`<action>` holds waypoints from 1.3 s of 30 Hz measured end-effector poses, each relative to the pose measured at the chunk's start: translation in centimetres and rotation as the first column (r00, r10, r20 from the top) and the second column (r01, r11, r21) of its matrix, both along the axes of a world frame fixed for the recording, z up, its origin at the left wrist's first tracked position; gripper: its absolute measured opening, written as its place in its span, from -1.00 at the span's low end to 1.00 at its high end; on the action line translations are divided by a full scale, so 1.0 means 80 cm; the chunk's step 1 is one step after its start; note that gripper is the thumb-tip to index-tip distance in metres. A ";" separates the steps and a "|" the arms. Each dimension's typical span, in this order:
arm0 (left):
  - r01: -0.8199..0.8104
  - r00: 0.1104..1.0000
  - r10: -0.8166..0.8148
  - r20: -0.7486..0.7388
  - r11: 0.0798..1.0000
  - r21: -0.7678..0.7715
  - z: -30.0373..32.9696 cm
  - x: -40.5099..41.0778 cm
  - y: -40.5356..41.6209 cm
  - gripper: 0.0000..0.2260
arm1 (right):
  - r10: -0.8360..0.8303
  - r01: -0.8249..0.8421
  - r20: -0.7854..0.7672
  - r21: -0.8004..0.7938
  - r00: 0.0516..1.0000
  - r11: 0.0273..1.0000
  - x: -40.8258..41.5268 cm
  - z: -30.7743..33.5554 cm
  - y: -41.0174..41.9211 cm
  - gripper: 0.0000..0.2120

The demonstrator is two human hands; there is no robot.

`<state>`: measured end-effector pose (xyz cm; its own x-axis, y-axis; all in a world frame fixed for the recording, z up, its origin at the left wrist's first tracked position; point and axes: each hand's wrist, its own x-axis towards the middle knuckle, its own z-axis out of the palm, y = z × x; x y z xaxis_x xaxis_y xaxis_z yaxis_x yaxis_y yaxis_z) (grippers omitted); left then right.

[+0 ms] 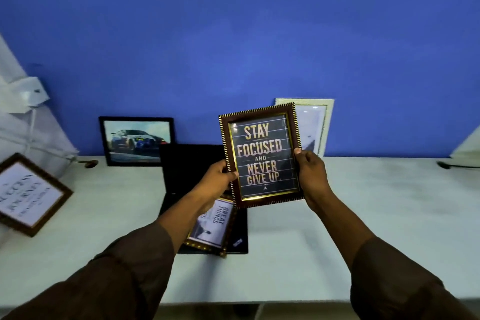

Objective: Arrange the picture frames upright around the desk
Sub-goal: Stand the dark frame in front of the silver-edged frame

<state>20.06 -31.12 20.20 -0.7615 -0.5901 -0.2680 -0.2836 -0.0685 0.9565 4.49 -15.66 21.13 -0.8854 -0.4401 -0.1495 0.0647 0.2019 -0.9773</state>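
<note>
I hold a brown and gold frame reading "Stay focused and never give up" (261,154) upright in the air above the desk middle. My left hand (217,179) grips its left edge and my right hand (311,171) grips its right edge. A black frame with a car picture (136,140) stands against the blue wall at the left. A white frame (315,125) stands against the wall behind the held frame, partly hidden by it. A gold-trimmed frame reading "Great things" (211,226) lies flat on a black laptop, under my left forearm. A brown frame with script text (28,193) leans at the far left.
An open black laptop (189,169) lies in the desk middle. The white desk (376,202) runs to the right, its front edge near my elbows. White fabric and a cable hang at the left wall. A dark object sits at the far right edge of the desk.
</note>
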 end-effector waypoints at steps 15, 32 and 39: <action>0.125 0.992 -0.090 -0.092 0.850 0.511 -0.049 -0.189 0.057 -0.48 | -0.209 0.199 0.112 0.100 0.971 0.975 -0.121 -0.087 0.096 -0.62; 0.017 0.980 -0.140 0.139 0.764 0.645 -0.166 -0.303 0.053 -0.32 | -0.255 0.244 0.312 0.075 0.915 0.967 -0.190 -0.193 0.097 -0.47; -0.059 0.986 -0.064 0.154 0.730 0.680 -0.200 -0.334 0.063 -0.31 | -0.189 0.173 0.372 0.076 0.909 0.982 -0.230 -0.221 0.100 -0.54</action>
